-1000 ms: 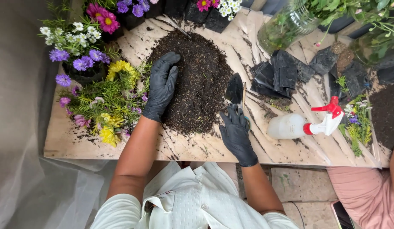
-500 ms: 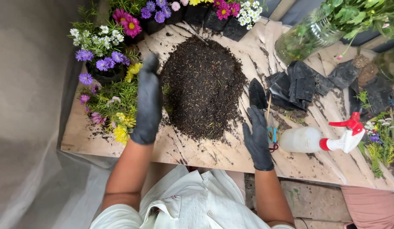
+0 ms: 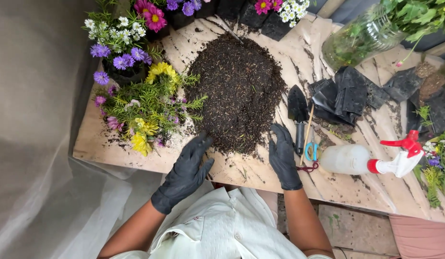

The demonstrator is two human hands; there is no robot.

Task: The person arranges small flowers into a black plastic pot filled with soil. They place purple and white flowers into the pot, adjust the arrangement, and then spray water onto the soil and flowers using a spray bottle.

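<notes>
From the head camera, looking straight down, a big heap of dark soil [image 3: 237, 91] sits in the middle of a pale, dirt-streaked board [image 3: 95, 144], and both of the person's hands, in black gloves, rest at its near edge. The left hand [image 3: 186, 172] lies at about 7 o'clock from the heap, fingers spread and empty, its fingertips just short of the soil's rim. The right hand [image 3: 283, 156] lies at about 5 o'clock from the heap, palm down, fingers loosely apart, gripping nothing, its fingertips touching the scattered fringe of soil. Just beside that hand, at its 2 o'clock, a small black trowel [image 3: 297, 112] lies flat with its blade pointing away from the person; a thin wooden stick [image 3: 307, 129] and blue-handled scissors [image 3: 311, 149] lie alongside it. At 3 o'clock from the right hand, a white spray bottle [image 3: 349, 159] with a red trigger lies on its side. At 9 to 10 o'clock from the heap, a cluster of yellow, purple, white and pink flowers [image 3: 141, 105] stands with green foliage. At 2 o'clock from the heap, crumpled black plastic bags [image 3: 347, 93] are piled up, and beyond them a clear glass jar [image 3: 359, 41] holds leafy stems.
</notes>
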